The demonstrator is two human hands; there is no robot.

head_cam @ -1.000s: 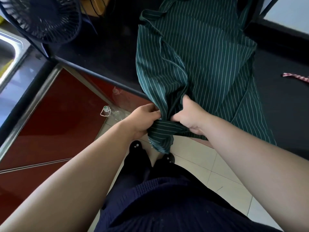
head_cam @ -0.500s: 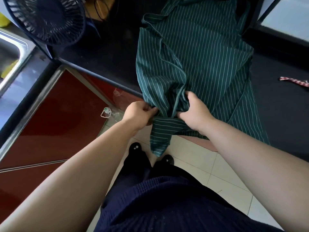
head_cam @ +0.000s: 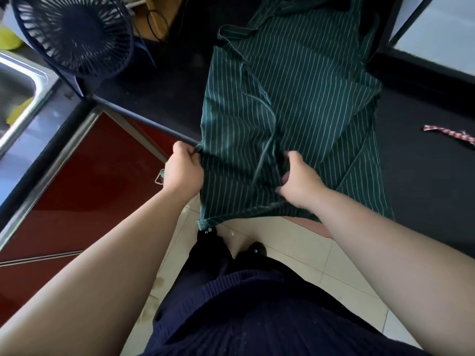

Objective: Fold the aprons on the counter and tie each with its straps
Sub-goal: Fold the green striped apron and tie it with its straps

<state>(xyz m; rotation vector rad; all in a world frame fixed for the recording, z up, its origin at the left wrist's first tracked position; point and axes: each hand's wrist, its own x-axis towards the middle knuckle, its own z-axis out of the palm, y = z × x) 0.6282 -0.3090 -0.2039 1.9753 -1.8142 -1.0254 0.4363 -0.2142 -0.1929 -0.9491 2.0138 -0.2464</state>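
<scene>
Spreading the apron's hem, pre-fold.
Left hand point(head_cam: 183, 173) and right hand point(head_cam: 299, 181) fingers are pinching the green apron point(head_cam: 288, 104), which is draping off the bench point(head_cam: 164, 86); next I'm probably squaring corners.

Dark green white-pinstriped apron point(head_cam: 295, 98), rumpled, spread on black counter point(head_cam: 424, 163), near end overhanging its edge.

apron point(head_cam: 288, 104) top beyond upper edge
</scene>
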